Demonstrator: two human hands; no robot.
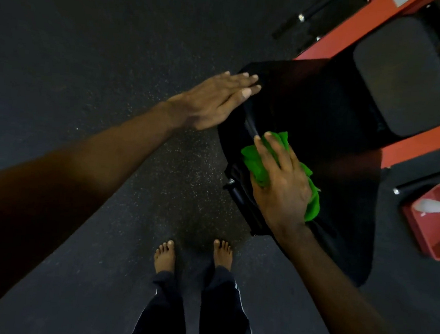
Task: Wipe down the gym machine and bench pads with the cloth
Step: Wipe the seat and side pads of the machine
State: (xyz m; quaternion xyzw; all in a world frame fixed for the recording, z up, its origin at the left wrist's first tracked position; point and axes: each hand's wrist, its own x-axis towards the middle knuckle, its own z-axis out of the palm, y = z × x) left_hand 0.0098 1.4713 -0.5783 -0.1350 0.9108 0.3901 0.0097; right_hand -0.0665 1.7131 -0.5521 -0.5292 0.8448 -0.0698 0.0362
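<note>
Half done at best, at a guess; pressing green cloth onto big black pad with spread right hand; bracing its edge with flat, straight-fingered left hand; left to wipe: grey pad, orange-red frame.

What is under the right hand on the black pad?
A bunched green cloth, pressed onto the black pad by the right hand. The hand covers the cloth's middle.

The right hand presses a green cloth onto the black pad; the left hand rests flat at its edge.
</note>
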